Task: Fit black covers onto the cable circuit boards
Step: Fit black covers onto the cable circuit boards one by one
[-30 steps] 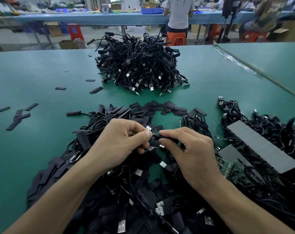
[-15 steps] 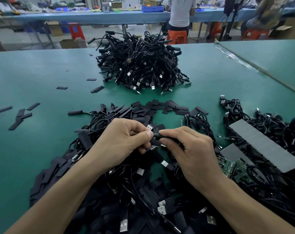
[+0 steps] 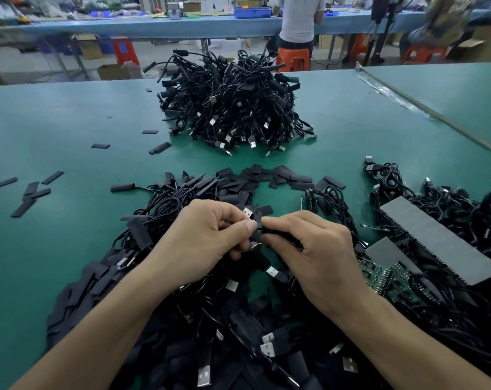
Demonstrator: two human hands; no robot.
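Note:
Over the near heap of cables and flat black covers [image 3: 238, 187], my two hands meet fingertip to fingertip. My right hand [image 3: 314, 257] pinches a black cover [image 3: 278, 235] that runs back under its fingers. My left hand [image 3: 207, 240] pinches the cable's circuit-board end [image 3: 256, 229] at the cover's open mouth; the board itself is mostly hidden by my thumb and fingers. Loose USB plugs lie just above and below the pinch point.
A tall pile of black cables [image 3: 233, 108] sits mid-table beyond my hands. Grey foam trays [image 3: 441, 237] and green circuit boards [image 3: 387, 280] lie among cables at right. Stray covers [image 3: 30, 192] dot the green table [image 3: 70, 122] at left. People sit at the far bench.
Both hands keep the same pinch on the board end and cover; they hardly shift. The camera has tilted slightly.

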